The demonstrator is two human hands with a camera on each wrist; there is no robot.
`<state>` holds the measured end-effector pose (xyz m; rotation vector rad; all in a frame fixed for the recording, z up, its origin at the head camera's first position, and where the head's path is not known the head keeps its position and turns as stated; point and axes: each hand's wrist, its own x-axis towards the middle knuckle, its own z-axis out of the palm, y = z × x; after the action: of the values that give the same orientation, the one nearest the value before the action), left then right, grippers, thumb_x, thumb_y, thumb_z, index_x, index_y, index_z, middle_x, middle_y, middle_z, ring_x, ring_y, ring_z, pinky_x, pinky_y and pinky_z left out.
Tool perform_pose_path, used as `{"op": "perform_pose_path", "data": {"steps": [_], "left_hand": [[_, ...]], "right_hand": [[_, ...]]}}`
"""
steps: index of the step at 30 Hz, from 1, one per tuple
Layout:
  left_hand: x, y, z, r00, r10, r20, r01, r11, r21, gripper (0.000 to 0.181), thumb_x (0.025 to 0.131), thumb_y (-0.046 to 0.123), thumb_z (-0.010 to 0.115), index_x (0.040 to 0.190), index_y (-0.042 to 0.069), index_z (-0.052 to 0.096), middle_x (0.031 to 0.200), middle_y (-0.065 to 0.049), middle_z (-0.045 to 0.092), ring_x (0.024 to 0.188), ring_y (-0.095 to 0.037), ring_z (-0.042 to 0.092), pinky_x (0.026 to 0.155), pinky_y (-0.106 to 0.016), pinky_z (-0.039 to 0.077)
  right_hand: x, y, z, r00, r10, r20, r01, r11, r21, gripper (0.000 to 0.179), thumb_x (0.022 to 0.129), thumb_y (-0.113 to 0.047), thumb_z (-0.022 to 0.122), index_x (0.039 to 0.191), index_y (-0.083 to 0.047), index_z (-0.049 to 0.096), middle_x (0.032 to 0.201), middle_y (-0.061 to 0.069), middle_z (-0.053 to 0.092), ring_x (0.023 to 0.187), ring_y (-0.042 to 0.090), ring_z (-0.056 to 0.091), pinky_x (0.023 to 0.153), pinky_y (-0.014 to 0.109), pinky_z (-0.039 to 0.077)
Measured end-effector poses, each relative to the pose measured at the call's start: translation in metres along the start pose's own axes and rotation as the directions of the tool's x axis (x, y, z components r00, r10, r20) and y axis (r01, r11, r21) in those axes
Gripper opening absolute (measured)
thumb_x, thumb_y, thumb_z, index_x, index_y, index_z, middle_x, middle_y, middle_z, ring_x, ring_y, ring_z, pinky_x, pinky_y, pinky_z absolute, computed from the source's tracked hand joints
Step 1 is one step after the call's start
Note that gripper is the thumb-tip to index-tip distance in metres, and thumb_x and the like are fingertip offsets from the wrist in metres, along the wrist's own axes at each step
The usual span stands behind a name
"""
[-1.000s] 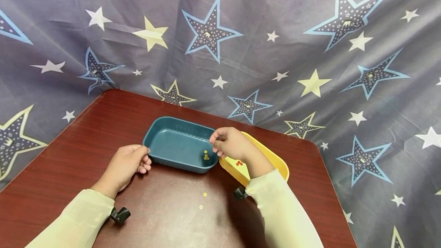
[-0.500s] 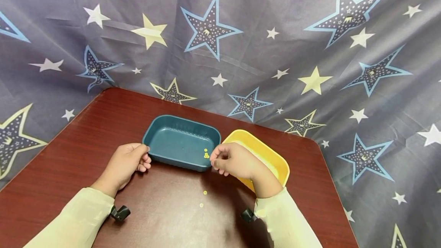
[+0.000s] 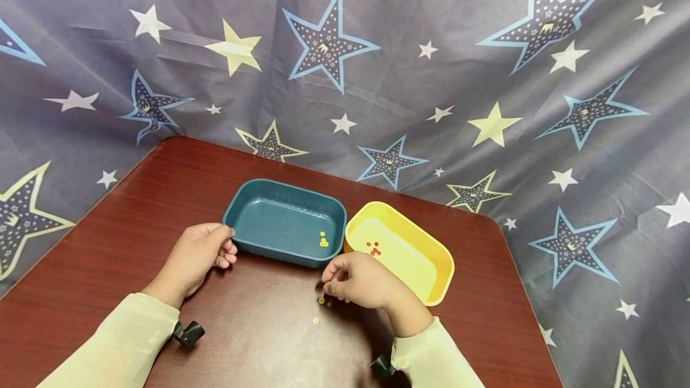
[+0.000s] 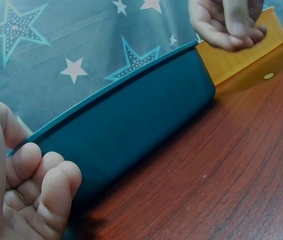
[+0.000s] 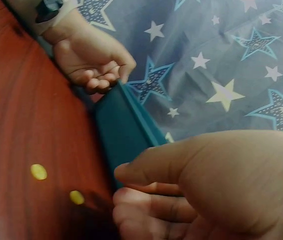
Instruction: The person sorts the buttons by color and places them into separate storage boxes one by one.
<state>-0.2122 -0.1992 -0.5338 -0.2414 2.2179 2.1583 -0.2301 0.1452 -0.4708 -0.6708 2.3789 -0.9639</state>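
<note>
My left hand pinches the left front corner of a teal plastic tray between thumb and fingers; the left wrist view shows the rim in that grip. Two small yellow buttons lie on the table: the farther button and the nearer button. Just over the farther one hovers my right hand, thumb and fingers bent, with a gap between them in the right wrist view and nothing held there. Inside the teal tray, several yellow buttons sit at the right end.
A yellow tray stands close against the teal tray's right end, with several small red pieces inside. Both rest on a reddish-brown wooden table. Behind it hangs a grey curtain printed with stars.
My right hand has come from above the teal tray's right end down toward me, to the buttons on the table. More red pieces show in the yellow tray. The left hand keeps its grip.
</note>
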Motion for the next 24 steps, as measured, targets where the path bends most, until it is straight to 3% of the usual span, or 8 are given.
{"op": "perform_pose_path", "data": {"steps": [11,24], "left_hand": [[0.000,0.000,0.000,1.000,0.001,-0.002,-0.001,1.000,0.005,0.027,0.102,0.016,0.055,0.090,-0.006,0.065,0.072,-0.005,0.068,0.061,-0.014,0.068,0.056,-0.030,0.063],[0.000,-0.001,-0.001,1.000,-0.004,0.000,0.004,1.000,0.009,0.028,0.102,0.017,0.055,0.091,-0.006,0.066,0.073,-0.004,0.068,0.062,-0.014,0.069,0.057,-0.031,0.063]], "right_hand": [[0.001,0.014,0.020,1.000,-0.017,-0.025,0.013,0.991,-0.136,0.010,0.086,-0.020,0.084,0.093,-0.020,0.077,0.073,-0.010,0.069,0.063,0.000,0.059,0.061,0.018,0.049],[-0.001,0.019,0.031,0.995,-0.046,-0.083,0.031,0.985,-0.172,0.010,0.085,-0.017,0.083,0.087,-0.022,0.074,0.070,-0.014,0.064,0.064,-0.003,0.057,0.064,0.017,0.051]]}}
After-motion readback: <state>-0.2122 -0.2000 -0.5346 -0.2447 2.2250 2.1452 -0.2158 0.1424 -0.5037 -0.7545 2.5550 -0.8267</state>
